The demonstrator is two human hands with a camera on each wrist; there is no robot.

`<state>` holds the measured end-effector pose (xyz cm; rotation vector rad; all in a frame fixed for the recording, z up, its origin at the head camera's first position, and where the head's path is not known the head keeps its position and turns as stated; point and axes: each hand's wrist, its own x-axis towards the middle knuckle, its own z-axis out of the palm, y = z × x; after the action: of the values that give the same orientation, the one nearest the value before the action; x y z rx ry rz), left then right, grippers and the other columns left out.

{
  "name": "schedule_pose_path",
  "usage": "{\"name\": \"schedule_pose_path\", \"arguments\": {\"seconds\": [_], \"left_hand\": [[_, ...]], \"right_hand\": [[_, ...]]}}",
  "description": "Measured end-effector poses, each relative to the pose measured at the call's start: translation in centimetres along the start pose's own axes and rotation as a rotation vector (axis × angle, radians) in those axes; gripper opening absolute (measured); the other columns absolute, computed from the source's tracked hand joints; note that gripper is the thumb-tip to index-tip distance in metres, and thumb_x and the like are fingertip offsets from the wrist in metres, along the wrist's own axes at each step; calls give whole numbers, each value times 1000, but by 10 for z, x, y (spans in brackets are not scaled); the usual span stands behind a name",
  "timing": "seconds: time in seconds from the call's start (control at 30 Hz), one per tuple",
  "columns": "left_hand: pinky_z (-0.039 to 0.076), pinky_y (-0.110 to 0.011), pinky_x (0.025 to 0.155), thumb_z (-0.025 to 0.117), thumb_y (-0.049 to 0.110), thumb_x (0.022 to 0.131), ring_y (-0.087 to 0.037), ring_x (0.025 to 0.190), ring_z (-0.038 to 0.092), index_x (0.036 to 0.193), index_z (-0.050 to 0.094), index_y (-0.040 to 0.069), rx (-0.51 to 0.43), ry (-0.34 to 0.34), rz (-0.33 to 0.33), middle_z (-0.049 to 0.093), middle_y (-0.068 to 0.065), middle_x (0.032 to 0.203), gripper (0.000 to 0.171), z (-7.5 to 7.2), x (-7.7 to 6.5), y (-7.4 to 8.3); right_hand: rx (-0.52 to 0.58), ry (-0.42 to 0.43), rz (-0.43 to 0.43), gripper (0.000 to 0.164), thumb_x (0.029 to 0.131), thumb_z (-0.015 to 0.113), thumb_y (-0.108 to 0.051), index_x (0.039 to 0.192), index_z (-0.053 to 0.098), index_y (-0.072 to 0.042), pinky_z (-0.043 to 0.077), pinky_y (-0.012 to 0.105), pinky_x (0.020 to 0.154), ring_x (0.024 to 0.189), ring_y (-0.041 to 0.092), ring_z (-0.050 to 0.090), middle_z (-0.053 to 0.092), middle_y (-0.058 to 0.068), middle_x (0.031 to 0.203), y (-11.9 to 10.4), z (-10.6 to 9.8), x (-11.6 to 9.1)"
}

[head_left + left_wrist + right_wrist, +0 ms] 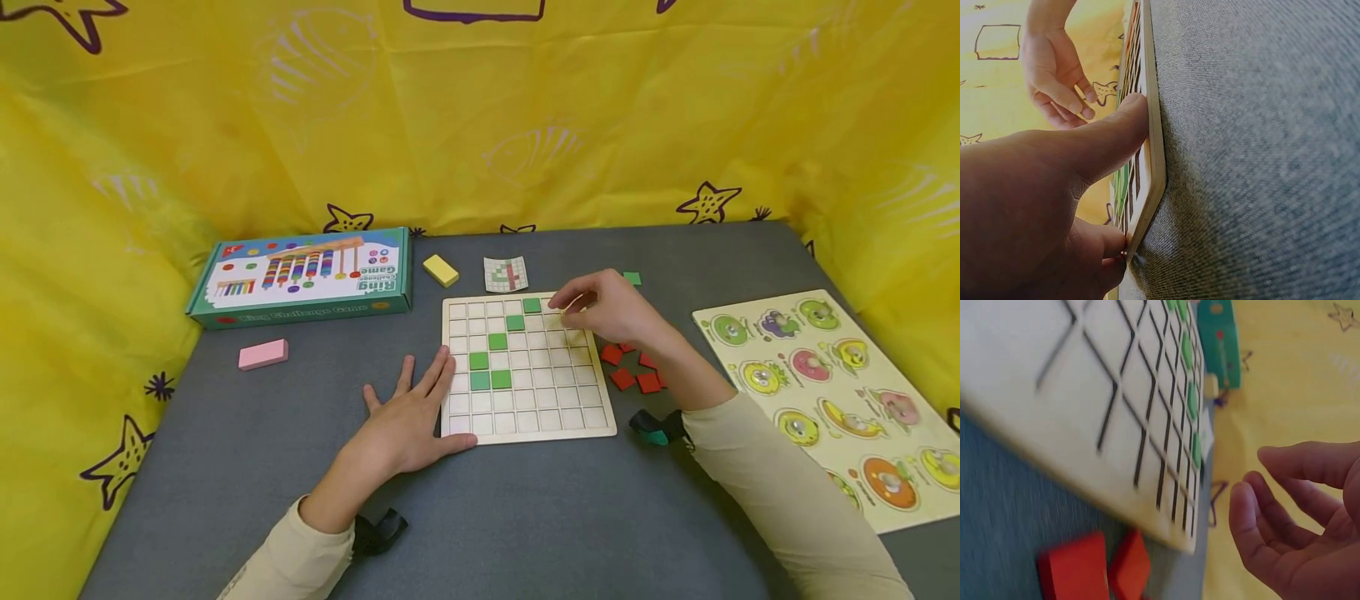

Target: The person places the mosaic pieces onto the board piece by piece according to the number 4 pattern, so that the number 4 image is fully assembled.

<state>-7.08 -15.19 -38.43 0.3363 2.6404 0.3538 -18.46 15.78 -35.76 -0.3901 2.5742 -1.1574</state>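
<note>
Pale wooden grid board: bears green square tiles.
Left hand: spread wide, touching its left edge.
Right hand: loosely curved, empty, above its far-right corner.
Tiles: best seated squarely (board kept steady).

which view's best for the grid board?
Head: it shows nearly the whole grid board from above, with the right hand and left hand hiding only bits near its edges. Left wrist sees it almost edge-on, partly behind the left hand. Right wrist catches only part, steeply slanted and blurred up close.
</note>
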Motion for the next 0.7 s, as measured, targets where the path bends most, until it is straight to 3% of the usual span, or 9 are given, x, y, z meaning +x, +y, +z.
{"name": "schedule_pose_path", "arguments": {"seconds": [0.23,0.7], "left_hand": [[4,-91,105,67,72,89,-43,161,-3,169,6,23,-2,1,1,-7,7,176,112,1,-1,-1],[3,-92,104,66,73,89,-44,161,-2,169,7,23,-2,8,3,-6,7,176,111,2,-1,-2]], "right_hand": [[13,47,8,26,94,73,-7,120,76,-4,53,34,85,101,28,70,74,18,118,16,-24,5],[-13,120,49,30,96,72,-6,126,74,-2,53,26,80,106,30,71,71,21,126,48,-57,16]]}}
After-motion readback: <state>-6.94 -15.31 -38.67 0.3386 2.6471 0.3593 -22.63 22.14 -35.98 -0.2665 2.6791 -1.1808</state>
